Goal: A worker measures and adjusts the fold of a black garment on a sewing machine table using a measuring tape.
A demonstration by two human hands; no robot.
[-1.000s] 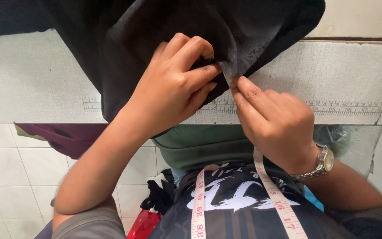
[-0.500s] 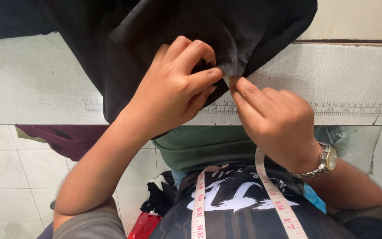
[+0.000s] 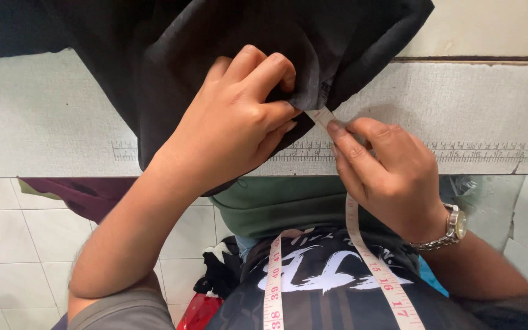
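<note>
A work table (image 3: 44, 122) spans the view, topped with a pale grey, finely textured surface. A measuring scale (image 3: 490, 150) is marked along its near edge on the right, with a shorter marked stretch to the left. A dark strip (image 3: 478, 59) runs along the far side of the top, and a cream surface (image 3: 490, 27) lies beyond it. Below the table edge, the floor (image 3: 7, 244) is laid with white square tiles and thin grey joints. Lighting is even and soft, without hard shadows.
</note>
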